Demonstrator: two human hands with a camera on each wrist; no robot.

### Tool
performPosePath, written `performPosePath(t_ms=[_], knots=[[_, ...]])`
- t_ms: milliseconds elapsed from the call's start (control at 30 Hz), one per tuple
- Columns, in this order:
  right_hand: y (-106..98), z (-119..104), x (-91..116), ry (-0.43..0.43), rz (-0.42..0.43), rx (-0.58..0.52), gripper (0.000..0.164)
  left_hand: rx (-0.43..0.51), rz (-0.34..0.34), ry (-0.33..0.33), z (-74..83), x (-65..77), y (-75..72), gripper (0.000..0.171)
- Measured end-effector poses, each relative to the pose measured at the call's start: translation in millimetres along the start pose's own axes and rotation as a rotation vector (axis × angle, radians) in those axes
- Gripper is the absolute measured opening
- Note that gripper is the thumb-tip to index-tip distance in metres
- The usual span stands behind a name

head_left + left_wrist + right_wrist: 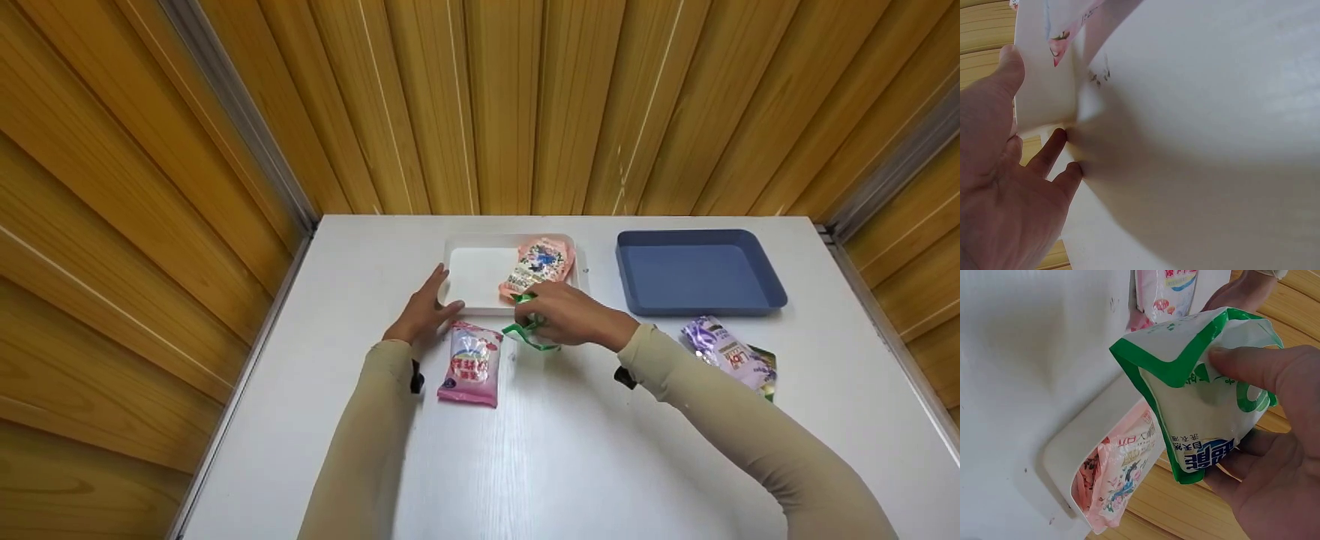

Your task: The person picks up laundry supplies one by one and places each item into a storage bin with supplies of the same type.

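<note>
My right hand (574, 311) grips a green-and-white laundry detergent pouch (1202, 410) with thumb and fingers, above the front edge of the white tray (480, 274). Inside that tray, on its right side, lies a peach-pink floral pouch (544, 262). At the tray's front-left corner is my left hand (420, 311), thumb and fingers spread and touching the corner. A pink-and-white packet (472, 367) lies on the table just in front of the tray, beside the left wrist.
A blue-grey tray (701, 274) stands at the back right of the white table (480, 480). In front of it a purple Liby pouch (724, 349) partly covers a dark green packet (765, 367). Wood-patterned walls (502, 105) enclose the back and sides.
</note>
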State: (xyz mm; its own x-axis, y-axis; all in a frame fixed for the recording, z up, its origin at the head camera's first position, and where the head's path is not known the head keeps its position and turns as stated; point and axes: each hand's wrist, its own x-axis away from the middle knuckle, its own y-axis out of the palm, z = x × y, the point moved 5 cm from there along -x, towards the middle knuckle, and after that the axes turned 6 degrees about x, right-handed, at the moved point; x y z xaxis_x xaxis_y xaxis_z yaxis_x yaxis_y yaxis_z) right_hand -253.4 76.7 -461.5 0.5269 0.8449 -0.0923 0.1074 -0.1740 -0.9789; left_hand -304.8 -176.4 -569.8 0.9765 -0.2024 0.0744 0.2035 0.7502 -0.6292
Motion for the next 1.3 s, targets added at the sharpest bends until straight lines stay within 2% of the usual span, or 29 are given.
performPosePath(t_ms=[233,433,533,767,1100,1300], knots=[[-6.7,6.6,-5.8,0.022,0.009,0.039,0.023,0.022,0.005,0.008,0.3,0.2,-0.4,0.082],[-9.4,12.6,-10.2,0.088,-0.025,0.060,0.022,0.011,0.005,0.014,0.1,0.4,0.5,0.081],[-11.5,14.7,-12.7,0.102,-0.023,0.063,0.024,0.013,0.003,-0.008,-0.2,0.6,0.6,0.083],[-19.2,16.7,-20.0,0.072,0.057,0.034,0.026,-0.002,0.003,-0.041,-1.5,0.3,0.8,0.083],[-21.7,27.5,-33.2,0.143,0.038,0.031,0.025,-0.003,0.004,-0.084,-3.3,-1.1,0.7,0.085],[-20.5,33.5,-39.9,0.169,0.035,0.083,0.025,0.017,0.003,-0.049,-2.1,0.8,1.4,0.083]])
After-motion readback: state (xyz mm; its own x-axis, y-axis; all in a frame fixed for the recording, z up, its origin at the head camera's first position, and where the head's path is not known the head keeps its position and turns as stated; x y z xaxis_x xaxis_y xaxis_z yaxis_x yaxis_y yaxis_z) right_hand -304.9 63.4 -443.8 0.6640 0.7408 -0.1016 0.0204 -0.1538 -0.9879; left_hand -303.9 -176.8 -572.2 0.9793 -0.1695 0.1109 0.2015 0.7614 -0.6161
